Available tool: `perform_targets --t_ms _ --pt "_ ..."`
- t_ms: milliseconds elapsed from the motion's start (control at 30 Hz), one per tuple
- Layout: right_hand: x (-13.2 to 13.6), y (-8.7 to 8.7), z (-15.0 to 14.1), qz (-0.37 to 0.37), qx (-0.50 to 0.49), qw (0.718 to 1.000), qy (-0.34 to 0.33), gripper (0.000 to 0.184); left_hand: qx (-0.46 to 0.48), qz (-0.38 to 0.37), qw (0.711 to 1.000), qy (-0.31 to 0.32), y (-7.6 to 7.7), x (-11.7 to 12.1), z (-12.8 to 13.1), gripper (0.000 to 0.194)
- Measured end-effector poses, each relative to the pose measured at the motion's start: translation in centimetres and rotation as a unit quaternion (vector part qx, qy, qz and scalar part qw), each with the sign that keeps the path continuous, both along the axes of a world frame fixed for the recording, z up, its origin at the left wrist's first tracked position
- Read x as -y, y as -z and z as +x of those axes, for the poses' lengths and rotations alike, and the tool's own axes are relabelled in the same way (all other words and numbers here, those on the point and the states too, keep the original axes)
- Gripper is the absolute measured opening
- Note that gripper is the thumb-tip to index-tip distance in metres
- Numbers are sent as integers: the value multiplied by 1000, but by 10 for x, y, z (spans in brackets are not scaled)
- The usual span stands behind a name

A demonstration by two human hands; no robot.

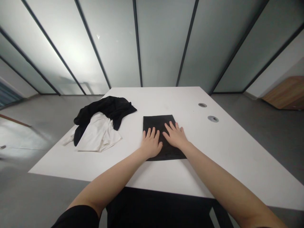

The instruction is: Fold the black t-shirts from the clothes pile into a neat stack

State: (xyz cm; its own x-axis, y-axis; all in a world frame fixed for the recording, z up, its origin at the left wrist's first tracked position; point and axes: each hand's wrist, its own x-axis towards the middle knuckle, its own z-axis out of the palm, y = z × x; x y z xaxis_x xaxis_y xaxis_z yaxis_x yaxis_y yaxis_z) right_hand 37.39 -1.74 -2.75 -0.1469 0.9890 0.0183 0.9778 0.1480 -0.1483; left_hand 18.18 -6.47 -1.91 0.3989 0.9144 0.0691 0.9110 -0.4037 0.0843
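A black folded cloth (156,122) lies flat on a white table (225,152), near the middle of the edge closest to the person, and 2 bare hands rest on it. The left hand (151,146) lies palm down over its near left part, fingers pointing away and slightly apart, thumb toward the middle. The right hand (176,136) lies palm down across its right side, fingers fanned out and angled to the left. Neither hand grips anything; the fingers of each are extended against the cloth, and the 2 thumbs are near each other. The cloth is roughly 4-sided, its far corners square and its near edge fairly straight. To the left, well apart from it, lie 2 loose, rumpled items: a black garment (106,106) and, overlapping its near side, a white garment (95,136). On the right of the table are 2 round inserts, a farther insert (202,104) and a nearer insert (213,119). Beyond the table stands a wall of frosted panels (161,44) divided by dark bars.
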Motion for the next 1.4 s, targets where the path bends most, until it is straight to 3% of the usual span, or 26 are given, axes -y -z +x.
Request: perform_targets --t_ms 100,267,433,667,867,1000,1100,1267,1400 --pt "4 -1 -1 32 11 999 -27 70 1 -9 1000 -13 0 -6 -1 74" --pt "26 -3 -17 32 8 987 -156 68 4 -7 998 -66 -1 -20 -5 68" --pt "29 -2 -20 12 -3 987 -161 71 3 -2 997 -75 -1 -26 -13 68" --pt "7 4 -3 9 -12 990 -138 66 -24 6 999 25 -5 -10 -15 68" --pt "-4 -3 11 14 -60 992 -112 52 6 24 996 84 -29 1 -7 52" --pt "1 -19 11 21 -96 984 -148 32 64 -58 978 188 -42 -1 -7 44" --pt "9 -23 9 12 -132 969 -211 29 110 -92 959 243 -43 -7 -10 42" --pt "16 -18 1 -8 -168 938 -302 50 151 -17 979 136 -37 -23 -17 31" --pt "13 -7 -1 0 -86 969 -232 63 73 -10 993 92 -23 -31 -26 38"
